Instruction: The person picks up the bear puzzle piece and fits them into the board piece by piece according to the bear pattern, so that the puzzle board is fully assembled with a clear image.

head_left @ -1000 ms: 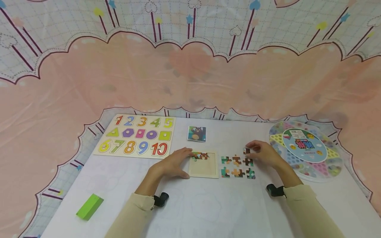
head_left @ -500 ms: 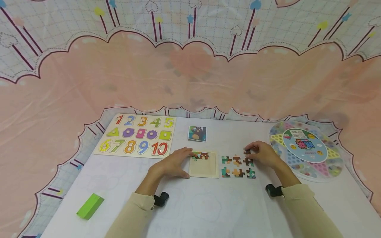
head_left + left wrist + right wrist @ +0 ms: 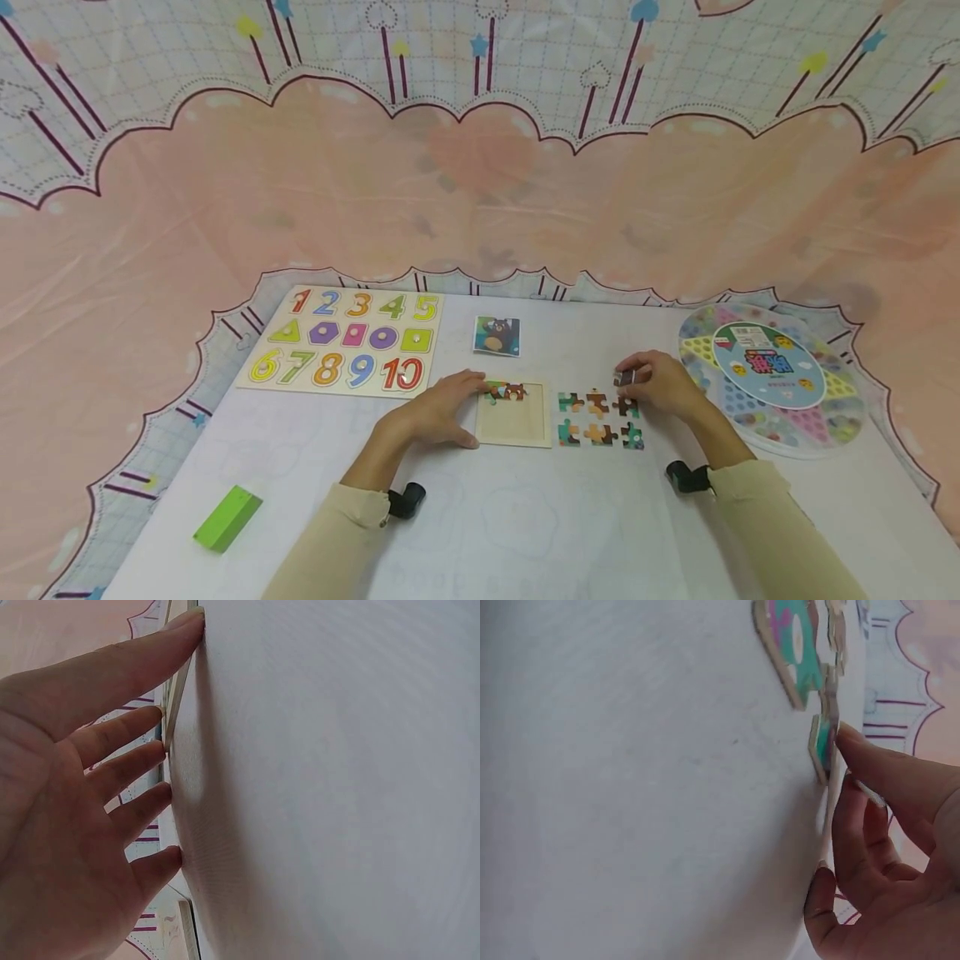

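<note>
A shallow square wooden puzzle tray (image 3: pixel 513 427) lies mid-table, with a few joined bear-picture pieces (image 3: pixel 506 391) in its upper left corner. My left hand (image 3: pixel 442 408) rests at the tray's left side, fingers extended and spread. In the left wrist view, the thumb touches the edge of the tray (image 3: pixel 178 697). My right hand (image 3: pixel 663 385) pinches a small dark jigsaw piece (image 3: pixel 624 377) between thumb and fingers, just above two rows of loose jigsaw pieces (image 3: pixel 597 404). From the right wrist, loose pieces (image 3: pixel 791 645) lie beyond the thumb; the fingers largely hide the held piece.
A bear picture card (image 3: pixel 497 337) lies behind the tray. On the left is a number-and-shape board (image 3: pixel 337 343); a green block (image 3: pixel 228 519) is at front left. A round game board (image 3: pixel 840 392) stands close to the right forearm. Patterned cloth hangs behind the table.
My right hand has raised the dark piece slightly and turned it between its fingers, away from the row below. The left hand and tray stay in place.
</note>
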`<state>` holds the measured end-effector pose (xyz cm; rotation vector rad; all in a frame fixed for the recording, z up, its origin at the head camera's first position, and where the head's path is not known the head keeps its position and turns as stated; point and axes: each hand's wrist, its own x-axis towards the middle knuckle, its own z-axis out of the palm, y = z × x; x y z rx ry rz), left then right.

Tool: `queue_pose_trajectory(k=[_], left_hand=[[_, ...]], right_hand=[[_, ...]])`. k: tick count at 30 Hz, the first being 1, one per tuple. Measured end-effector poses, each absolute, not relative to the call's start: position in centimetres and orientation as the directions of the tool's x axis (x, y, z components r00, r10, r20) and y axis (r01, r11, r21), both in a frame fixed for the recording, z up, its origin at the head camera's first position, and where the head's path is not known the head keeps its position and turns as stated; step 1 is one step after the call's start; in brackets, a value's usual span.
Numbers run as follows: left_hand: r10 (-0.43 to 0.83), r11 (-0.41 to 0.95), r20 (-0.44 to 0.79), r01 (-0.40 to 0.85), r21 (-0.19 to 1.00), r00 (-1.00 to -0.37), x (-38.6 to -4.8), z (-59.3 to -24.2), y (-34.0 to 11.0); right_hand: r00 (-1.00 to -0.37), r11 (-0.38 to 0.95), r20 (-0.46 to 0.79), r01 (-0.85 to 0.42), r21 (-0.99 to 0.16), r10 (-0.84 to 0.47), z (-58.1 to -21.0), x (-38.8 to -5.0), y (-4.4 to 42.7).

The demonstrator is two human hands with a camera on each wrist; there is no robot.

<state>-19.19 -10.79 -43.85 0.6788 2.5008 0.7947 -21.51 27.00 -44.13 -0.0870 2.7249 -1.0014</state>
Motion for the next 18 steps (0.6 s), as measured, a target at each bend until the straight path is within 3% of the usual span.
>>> queue_pose_trajectory(k=[18], left_hand=[[0.551, 0.728, -0.262, 0.302, 0.616, -0.792, -19.1, -43.8, -10.7]], right_hand=[[-0.972, 0.675, -0.136, -0.029, -0.737, -0.190, -42.7, -22.3, 23.7]])
